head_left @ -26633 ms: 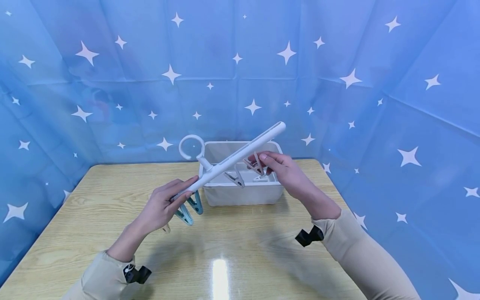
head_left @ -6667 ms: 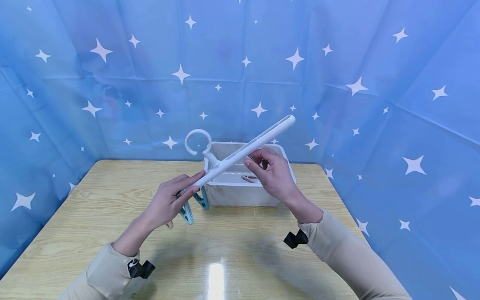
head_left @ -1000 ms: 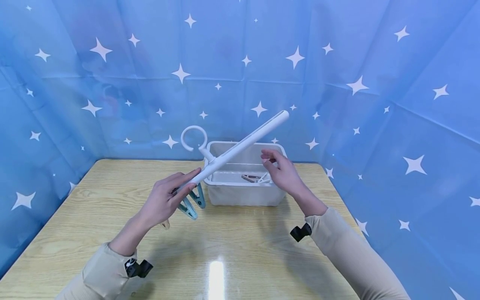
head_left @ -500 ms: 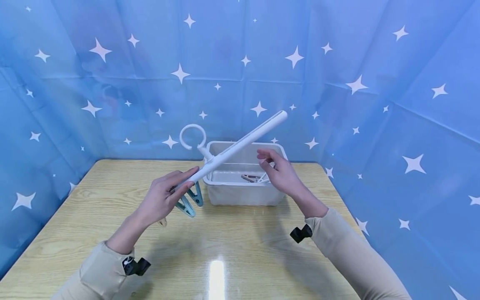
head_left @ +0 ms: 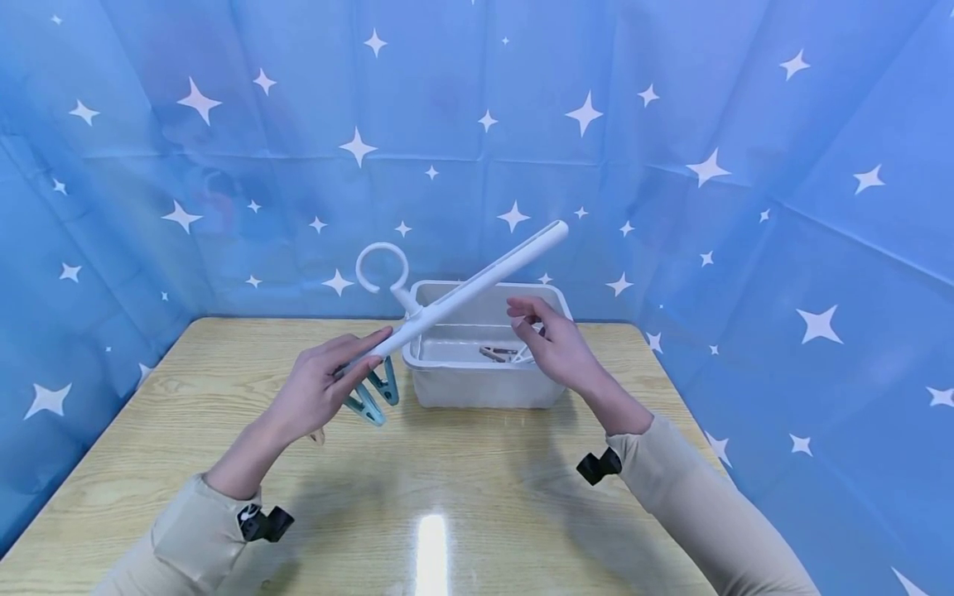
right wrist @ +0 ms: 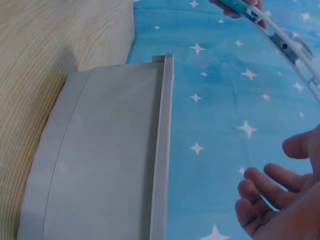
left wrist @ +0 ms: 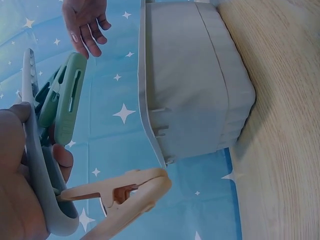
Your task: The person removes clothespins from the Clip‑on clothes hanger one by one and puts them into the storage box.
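Note:
My left hand (head_left: 320, 385) grips the left end of a white clip hanger (head_left: 477, 285), which slants up to the right with its hook raised. Two teal clips (head_left: 365, 407) hang below the bar beside that hand. A beige clip (left wrist: 127, 197) hangs at the bar's near end, large in the left wrist view. My right hand (head_left: 559, 348) hovers over the right side of a pale grey bin (head_left: 488, 389), fingers loosely bent, nothing held. Inside the bin lie a brownish-pink clip (head_left: 493, 354) and a whitish one (head_left: 523, 354), partly hidden by the hand.
The bin stands near the back of the wood-grain table (head_left: 447, 463), under the hanger's raised end. A blue star-printed curtain (head_left: 447, 99) closes off the back and sides.
Earlier, my right hand pinched a pinkish clip at the bar, with a greyish clip hanging there; neither is on the right half now. Over the last second, the left hand drifts slightly left with the hanger.

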{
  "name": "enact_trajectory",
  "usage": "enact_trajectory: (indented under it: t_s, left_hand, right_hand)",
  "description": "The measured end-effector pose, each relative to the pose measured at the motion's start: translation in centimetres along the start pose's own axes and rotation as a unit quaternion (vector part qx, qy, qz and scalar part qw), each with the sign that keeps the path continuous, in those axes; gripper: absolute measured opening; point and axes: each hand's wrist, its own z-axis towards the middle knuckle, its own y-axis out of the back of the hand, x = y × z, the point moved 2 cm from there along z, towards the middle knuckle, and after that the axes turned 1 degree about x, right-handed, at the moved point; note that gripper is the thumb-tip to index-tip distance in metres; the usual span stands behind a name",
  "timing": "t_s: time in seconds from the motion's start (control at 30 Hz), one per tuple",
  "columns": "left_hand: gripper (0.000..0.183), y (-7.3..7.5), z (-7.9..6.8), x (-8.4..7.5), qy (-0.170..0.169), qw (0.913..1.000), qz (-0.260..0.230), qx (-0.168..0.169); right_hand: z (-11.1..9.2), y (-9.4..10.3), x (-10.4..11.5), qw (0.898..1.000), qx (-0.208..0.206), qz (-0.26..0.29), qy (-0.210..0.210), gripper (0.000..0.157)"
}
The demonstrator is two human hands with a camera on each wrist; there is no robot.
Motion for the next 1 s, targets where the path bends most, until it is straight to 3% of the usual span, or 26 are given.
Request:
enact_trajectory:
  t_s: [1.0]
  left_hand:
    - [0.045,0.72,0.52,0.26,0.009,0.9987,0.047,0.016]
  right_hand:
    - [-0.97,0.34,0.68,1.0,0.0,0.004,0.026,0.041]
